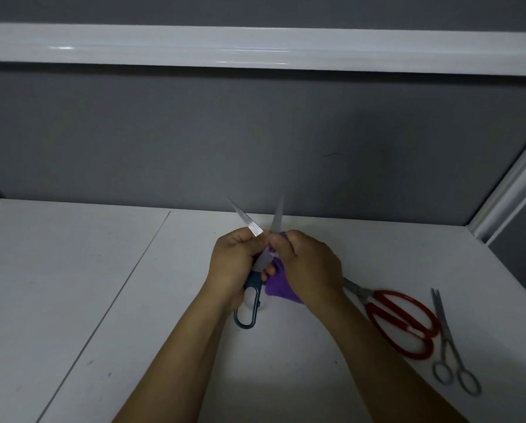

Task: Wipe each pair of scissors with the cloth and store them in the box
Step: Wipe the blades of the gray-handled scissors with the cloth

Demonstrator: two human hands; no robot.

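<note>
Left hand (234, 264) is gripping the blue scissors (253, 280) at the pivot, fingers curled round them. The blades are spreading in a V toward the far wall, and the handle loop is pointing near, over the table (103, 270). Right hand (310, 264) is pinching the cloth (278, 285) round the right blade's base, fingers curled. Red scissors (402, 323) are lying right of the right wrist, with steel scissors (445, 334) just beside them, farther right.

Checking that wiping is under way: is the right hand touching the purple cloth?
Touching. The head view shows the right hand gripping the purple cloth, which bunches out below its fingers beside the scissors that the left hand holds.
</note>
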